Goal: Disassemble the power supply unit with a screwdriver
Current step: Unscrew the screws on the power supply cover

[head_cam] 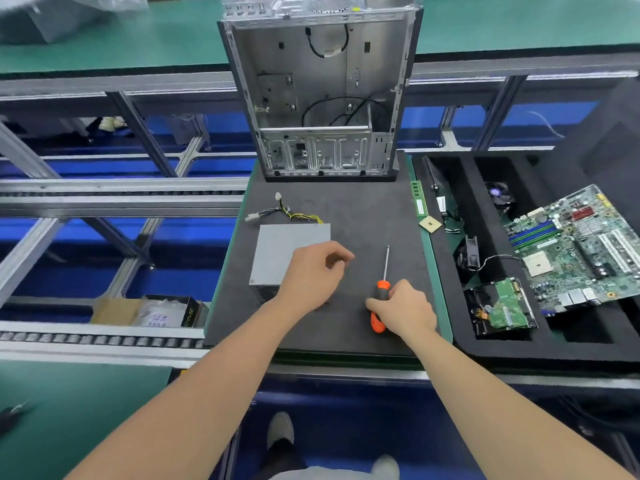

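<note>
A grey metal power supply unit [280,251] lies flat on the black foam mat [363,209], its bundle of yellow and black cables [287,211] trailing off its far side. My left hand [313,273] hovers over the unit's near right corner, fingers loosely curled and holding nothing. To the right, an orange and black screwdriver [381,289] lies on the mat with its shaft pointing away from me. My right hand [403,310] grips its handle, fingers curled round it.
An emptied computer case [322,98] stands open at the mat's far edge. Right of the mat, a black foam tray [464,209] holds a motherboard [581,247], hard drive [502,306], fans, RAM stick and CPU. A conveyor frame lies to the left.
</note>
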The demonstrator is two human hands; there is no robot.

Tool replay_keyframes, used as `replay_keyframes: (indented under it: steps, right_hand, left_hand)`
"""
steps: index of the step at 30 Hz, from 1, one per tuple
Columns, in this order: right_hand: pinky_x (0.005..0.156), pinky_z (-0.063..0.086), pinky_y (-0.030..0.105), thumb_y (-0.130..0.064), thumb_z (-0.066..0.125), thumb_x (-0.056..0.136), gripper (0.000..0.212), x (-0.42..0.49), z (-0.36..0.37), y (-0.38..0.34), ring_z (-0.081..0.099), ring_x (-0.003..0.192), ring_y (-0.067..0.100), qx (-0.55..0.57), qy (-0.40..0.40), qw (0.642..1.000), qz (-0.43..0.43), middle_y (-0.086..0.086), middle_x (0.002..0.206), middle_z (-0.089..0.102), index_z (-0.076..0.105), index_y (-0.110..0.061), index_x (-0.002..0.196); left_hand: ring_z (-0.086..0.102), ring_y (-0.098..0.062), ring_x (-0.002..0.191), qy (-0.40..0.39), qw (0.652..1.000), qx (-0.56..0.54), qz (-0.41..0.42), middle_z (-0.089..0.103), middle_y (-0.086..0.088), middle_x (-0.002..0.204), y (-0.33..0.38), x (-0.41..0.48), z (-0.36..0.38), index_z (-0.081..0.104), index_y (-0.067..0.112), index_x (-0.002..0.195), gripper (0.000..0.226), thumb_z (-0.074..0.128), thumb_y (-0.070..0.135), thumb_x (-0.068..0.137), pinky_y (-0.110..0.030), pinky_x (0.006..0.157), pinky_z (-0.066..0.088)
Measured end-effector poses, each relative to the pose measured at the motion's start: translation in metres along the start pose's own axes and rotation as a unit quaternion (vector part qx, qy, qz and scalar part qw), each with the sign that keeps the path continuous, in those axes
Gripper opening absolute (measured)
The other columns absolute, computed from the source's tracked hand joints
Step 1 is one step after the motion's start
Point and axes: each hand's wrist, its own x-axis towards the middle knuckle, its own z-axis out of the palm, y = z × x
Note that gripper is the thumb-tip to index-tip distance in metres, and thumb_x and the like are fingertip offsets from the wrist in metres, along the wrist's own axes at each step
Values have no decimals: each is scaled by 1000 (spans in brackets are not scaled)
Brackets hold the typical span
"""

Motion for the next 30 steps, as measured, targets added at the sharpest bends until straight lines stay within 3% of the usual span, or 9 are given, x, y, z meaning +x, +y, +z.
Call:
replay_keyframes:
  steps: [5, 9, 13, 15, 18, 21, 24, 28, 30]
  right_hand:
    - [68, 53, 37, -45, 69, 86, 36, 2, 11, -16, 67, 78, 29, 111, 18, 994, 19, 5, 93, 63, 53, -18, 105]
    - [48, 58, 32, -29, 63, 94, 16, 0, 7, -41, 70, 49, 20, 298, 82, 951, -23, 7, 94, 67, 49, -24, 100]
    - [48, 53, 29, -29, 64, 97, 15, -1, -8, -77, 69, 56, 20, 324, 136, 934, -63, -3, 101, 62, 55, -26, 108]
    - [49, 52, 26, -30, 66, 96, 16, -3, -12, -94, 69, 58, 18, 315, 142, 934, -84, -6, 101, 64, 59, -25, 109]
    - [47, 49, 20, -31, 69, 94, 13, -7, -14, -118, 67, 62, 17, 321, 142, 929, -113, -5, 97, 67, 63, -27, 105]
    - [59, 52, 29, -34, 71, 93, 10, -8, -13, -134, 69, 69, 14, 314, 130, 931, -131, -7, 92, 72, 67, -31, 102]
    - [75, 58, 37, -34, 72, 92, 19, -5, -13, -141, 70, 86, 22, 306, 118, 936, -129, -2, 98, 74, 71, -25, 109]
    - [64, 56, 35, -33, 76, 87, 14, 2, -19, -145, 70, 75, 17, 318, 127, 929, -139, -3, 89, 74, 69, -30, 99]
    - [69, 61, 41, -37, 80, 84, 19, 6, -26, -149, 72, 74, 17, 326, 139, 924, -141, -4, 90, 74, 67, -31, 96]
  left_hand:
    - [65, -1, 90, 4, 1000, -14, -14, 74, 18, 94, -36, 30, -34, 78, 26, 100, 34, 58, -1, 91, -5, 81, 45]
    - [61, -14, 112, 43, 999, 14, -12, 73, 6, 117, -73, 50, -60, 77, 21, 111, 42, 53, -6, 89, -25, 101, 43]
    - [56, -22, 125, 104, 993, 32, -52, 66, 1, 128, -107, 69, -78, 70, 24, 124, 41, 59, 3, 91, -49, 111, 39]
    - [59, -23, 117, 104, 989, -9, -101, 65, 2, 122, -120, 77, -79, 68, 25, 125, 33, 62, 14, 95, -46, 107, 42]
    - [63, -19, 108, 68, 964, -170, -195, 68, 12, 104, -127, 84, -75, 72, 32, 104, 14, 61, 26, 97, -33, 85, 46]
    - [60, -12, 96, 60, 944, -225, -235, 69, 14, 99, -127, 87, -69, 72, 33, 92, 9, 63, 34, 94, -30, 68, 41]
    - [57, -11, 85, 64, 944, -239, -219, 70, 13, 96, -125, 89, -64, 70, 32, 89, 8, 63, 32, 93, -30, 66, 39]
    - [59, -14, 90, 62, 939, -255, -223, 70, 10, 101, -125, 89, -63, 74, 31, 93, 15, 60, 26, 93, -32, 73, 43]
    - [61, -17, 92, 58, 935, -265, -230, 70, 5, 103, -126, 89, -62, 75, 31, 93, 17, 60, 23, 93, -32, 73, 44]
